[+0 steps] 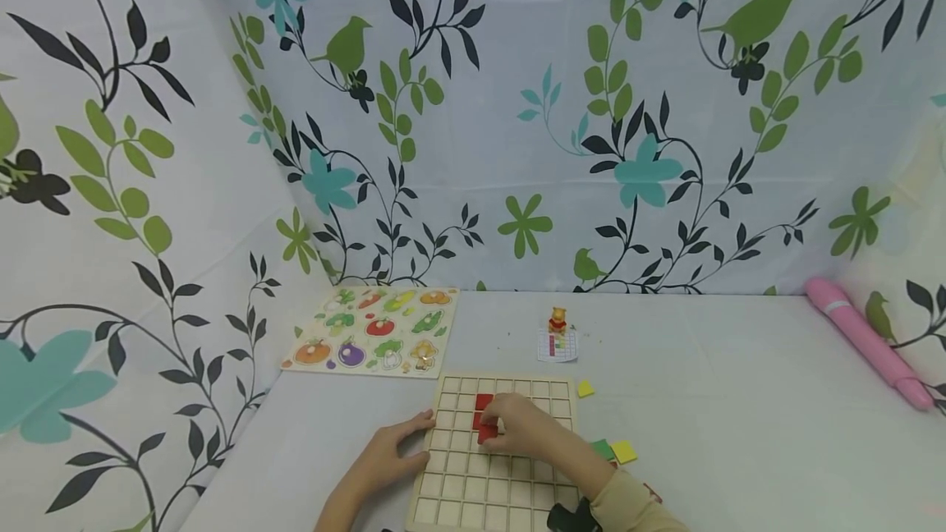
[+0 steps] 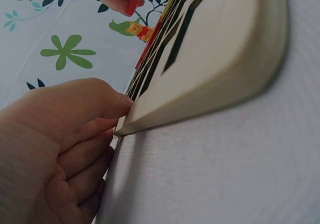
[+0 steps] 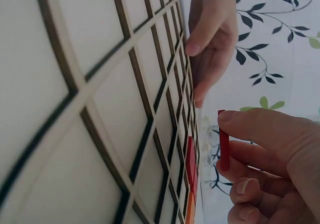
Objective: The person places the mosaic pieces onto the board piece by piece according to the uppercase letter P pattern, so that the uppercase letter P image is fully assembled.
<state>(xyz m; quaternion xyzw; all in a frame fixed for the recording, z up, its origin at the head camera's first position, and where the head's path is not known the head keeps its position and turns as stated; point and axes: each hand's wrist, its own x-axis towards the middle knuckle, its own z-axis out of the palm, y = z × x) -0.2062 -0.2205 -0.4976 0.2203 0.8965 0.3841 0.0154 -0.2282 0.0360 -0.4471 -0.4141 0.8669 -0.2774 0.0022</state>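
Observation:
A pale wooden grid board (image 1: pixel 454 487) lies on the white table. My left hand (image 1: pixel 388 458) rests at its left side; in the left wrist view the thumb (image 2: pixel 107 96) touches the board's edge and the other fingers bend beside it. Over the grid, my right hand (image 1: pixel 525 425) pinches a thin red square tile (image 3: pixel 224 143) between thumb and fingers. The right wrist view shows that tile held apart from the board surface. Red tiles (image 1: pixel 484 401) sit in grid cells beneath the right hand, which partly hides them.
Yellow (image 1: pixel 624 451) and green tiles (image 1: pixel 602 449) lie loose right of the board, partly behind the right forearm. A small bear figure (image 1: pixel 557 320) stands by a printed card (image 1: pixel 557 347). A vegetable puzzle board (image 1: pixel 377 331) is at back left, a pink tube-shaped object (image 1: pixel 868 343) far right.

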